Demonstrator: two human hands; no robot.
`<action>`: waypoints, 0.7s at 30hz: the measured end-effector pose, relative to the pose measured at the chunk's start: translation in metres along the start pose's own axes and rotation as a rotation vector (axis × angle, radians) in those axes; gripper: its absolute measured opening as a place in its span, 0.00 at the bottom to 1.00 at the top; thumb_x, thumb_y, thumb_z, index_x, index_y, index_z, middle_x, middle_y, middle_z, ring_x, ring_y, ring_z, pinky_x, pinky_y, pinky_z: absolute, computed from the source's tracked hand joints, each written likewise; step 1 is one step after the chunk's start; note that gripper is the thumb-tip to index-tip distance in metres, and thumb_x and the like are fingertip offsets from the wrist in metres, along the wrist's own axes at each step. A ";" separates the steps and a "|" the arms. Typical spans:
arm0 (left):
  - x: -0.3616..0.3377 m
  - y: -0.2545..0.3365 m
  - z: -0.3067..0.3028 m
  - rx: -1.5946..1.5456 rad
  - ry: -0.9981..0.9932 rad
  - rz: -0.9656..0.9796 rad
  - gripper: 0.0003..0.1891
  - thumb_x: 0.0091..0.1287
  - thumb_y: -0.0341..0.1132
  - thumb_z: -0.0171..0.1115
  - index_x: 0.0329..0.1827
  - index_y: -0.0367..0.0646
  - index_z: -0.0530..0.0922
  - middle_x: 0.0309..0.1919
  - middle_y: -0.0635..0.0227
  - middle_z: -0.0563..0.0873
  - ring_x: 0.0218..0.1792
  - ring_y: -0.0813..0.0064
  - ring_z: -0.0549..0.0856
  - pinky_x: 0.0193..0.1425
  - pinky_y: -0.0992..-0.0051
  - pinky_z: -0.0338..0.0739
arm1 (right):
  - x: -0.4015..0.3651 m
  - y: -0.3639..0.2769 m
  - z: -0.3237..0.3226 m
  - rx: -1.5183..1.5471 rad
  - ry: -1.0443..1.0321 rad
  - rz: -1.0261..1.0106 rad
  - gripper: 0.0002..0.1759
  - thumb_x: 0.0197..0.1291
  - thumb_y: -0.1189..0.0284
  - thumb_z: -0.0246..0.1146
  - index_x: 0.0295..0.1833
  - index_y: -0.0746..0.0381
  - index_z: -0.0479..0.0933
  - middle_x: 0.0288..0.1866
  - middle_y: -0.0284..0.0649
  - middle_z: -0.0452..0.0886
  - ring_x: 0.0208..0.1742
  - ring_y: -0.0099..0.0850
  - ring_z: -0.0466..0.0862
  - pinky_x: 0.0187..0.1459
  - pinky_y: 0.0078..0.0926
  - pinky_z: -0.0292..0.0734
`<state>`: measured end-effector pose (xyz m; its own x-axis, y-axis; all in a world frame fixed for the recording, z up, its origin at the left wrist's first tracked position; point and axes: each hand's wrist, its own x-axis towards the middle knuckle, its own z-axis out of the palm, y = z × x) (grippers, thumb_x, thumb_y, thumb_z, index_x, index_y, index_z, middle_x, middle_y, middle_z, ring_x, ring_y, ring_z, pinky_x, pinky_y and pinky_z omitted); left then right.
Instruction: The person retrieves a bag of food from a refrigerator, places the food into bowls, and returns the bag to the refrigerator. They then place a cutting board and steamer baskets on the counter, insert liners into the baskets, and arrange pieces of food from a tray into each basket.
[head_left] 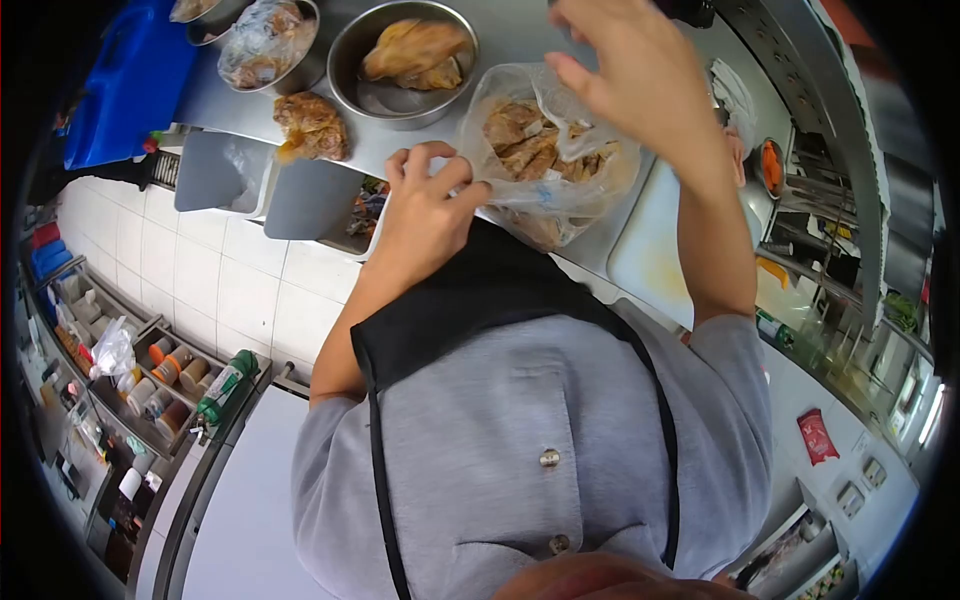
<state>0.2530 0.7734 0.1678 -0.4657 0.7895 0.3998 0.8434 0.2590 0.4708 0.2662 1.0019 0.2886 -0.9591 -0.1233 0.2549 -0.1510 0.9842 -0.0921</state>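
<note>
The fingers [445,172] of the left hand [425,205] were pinched shut on the near rim of the plastic bag [565,195]. The right hand [640,80] nipped its far lip, held high. The bag of browned meat [520,140] sat just beside the steel bowl [395,100], overhanging the counter [505,30] edge. I judged a slipped pinch or torn film could dump the meat floorward.

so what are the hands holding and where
a clear plastic bag: left hand pinches its rim with the fingers; right hand seems to hold the opposite edge.
</note>
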 end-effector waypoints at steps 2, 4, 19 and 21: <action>-0.002 -0.003 0.002 -0.036 0.018 0.016 0.10 0.46 0.25 0.69 0.32 0.48 0.82 0.33 0.73 0.78 0.52 0.62 0.78 0.53 0.57 0.64 | -0.016 -0.001 0.024 0.000 -0.039 0.070 0.20 0.44 0.72 0.66 0.46 0.63 0.79 0.36 0.45 0.82 0.43 0.45 0.80 0.44 0.43 0.76; -0.004 -0.003 0.002 -0.062 0.027 0.029 0.11 0.46 0.25 0.70 0.32 0.48 0.82 0.33 0.74 0.78 0.53 0.63 0.78 0.53 0.57 0.64 | -0.035 -0.003 0.060 0.324 -0.495 0.016 0.16 0.49 0.72 0.65 0.46 0.62 0.78 0.36 0.46 0.83 0.43 0.46 0.80 0.45 0.44 0.76; -0.005 -0.017 0.004 0.095 0.062 0.017 0.12 0.46 0.24 0.68 0.34 0.51 0.82 0.35 0.75 0.78 0.54 0.66 0.78 0.54 0.56 0.62 | -0.025 0.028 0.147 -0.049 -0.514 -0.277 0.22 0.41 0.68 0.71 0.47 0.56 0.78 0.36 0.45 0.84 0.38 0.46 0.84 0.41 0.42 0.78; -0.007 -0.017 0.004 0.117 0.101 0.005 0.12 0.46 0.25 0.69 0.33 0.51 0.83 0.35 0.76 0.78 0.54 0.65 0.78 0.54 0.55 0.62 | -0.031 0.026 0.113 -0.017 -0.466 -0.214 0.19 0.41 0.67 0.69 0.43 0.57 0.78 0.34 0.43 0.83 0.38 0.45 0.83 0.41 0.40 0.79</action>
<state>0.2425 0.7655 0.1540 -0.4811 0.7323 0.4820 0.8684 0.3229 0.3763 0.2645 1.0166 0.1693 -0.9124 -0.3622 -0.1905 -0.3557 0.9321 -0.0684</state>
